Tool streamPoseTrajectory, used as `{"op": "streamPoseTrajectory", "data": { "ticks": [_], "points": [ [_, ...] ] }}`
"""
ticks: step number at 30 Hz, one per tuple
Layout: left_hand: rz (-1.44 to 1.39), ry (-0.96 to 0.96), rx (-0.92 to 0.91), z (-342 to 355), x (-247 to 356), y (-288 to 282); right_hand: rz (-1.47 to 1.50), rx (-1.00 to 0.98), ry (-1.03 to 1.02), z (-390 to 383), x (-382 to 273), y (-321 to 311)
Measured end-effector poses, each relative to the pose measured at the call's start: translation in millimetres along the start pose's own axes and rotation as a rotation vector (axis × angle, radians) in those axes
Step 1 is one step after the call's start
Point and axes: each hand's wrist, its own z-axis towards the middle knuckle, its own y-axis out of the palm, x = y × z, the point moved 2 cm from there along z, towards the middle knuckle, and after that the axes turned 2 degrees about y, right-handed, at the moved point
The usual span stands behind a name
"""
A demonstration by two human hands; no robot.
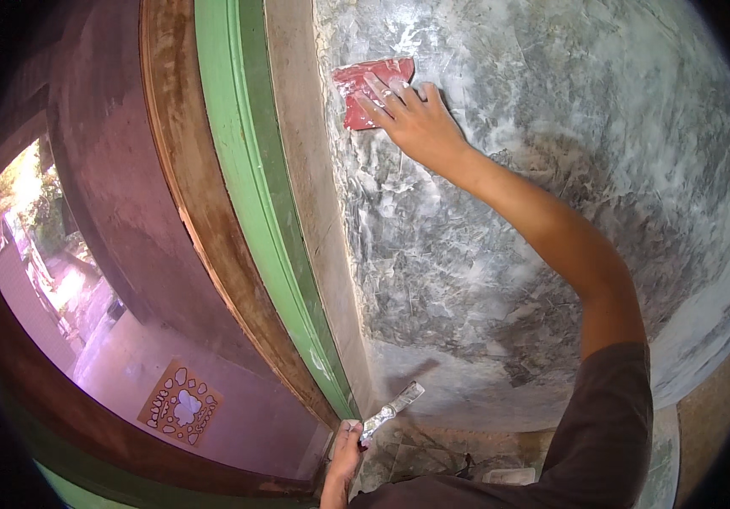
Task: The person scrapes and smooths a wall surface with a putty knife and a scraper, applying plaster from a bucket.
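Note:
My right hand (416, 119) holds a red, putty-smeared spreader (361, 81) flat against the mottled grey and white wall (501, 280), near its left edge beside a pale vertical strip. My fingers are spread over the spreader's back, and my arm reaches up from the lower right. At the bottom, my left hand (346, 450) grips a putty knife (395, 403) with a whitish-coated blade pointing up and right, beside the foot of the green-painted frame (233, 161).
A brown wooden frame (167, 127) runs along the green one. Left of it are a pinkish wall with a bright opening (47, 254) onto outdoors and a cutout board (182, 403). A tiled floor (407, 458) with a pale container (509, 475) shows below.

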Motion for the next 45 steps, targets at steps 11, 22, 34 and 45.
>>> {"op": "streamPoseTrajectory", "data": {
  "ticks": [11, 22, 34, 45],
  "points": [
    [-0.06, -0.01, 0.041, -1, -6, -4, -0.001, 0.04, 0.017, -3, -4, -29],
    [-0.081, 0.006, 0.04, -9, 3, -4, 0.007, -0.301, -0.155, -63, -55, -35],
    [-0.022, 0.021, -0.027, 2, -7, 1, 0.054, -0.148, -0.162, -23, -30, -17],
    [-0.035, 0.045, 0.028, -5, -4, -7, -0.015, 0.075, 0.043, 46, 35, -22]
  ]
}}
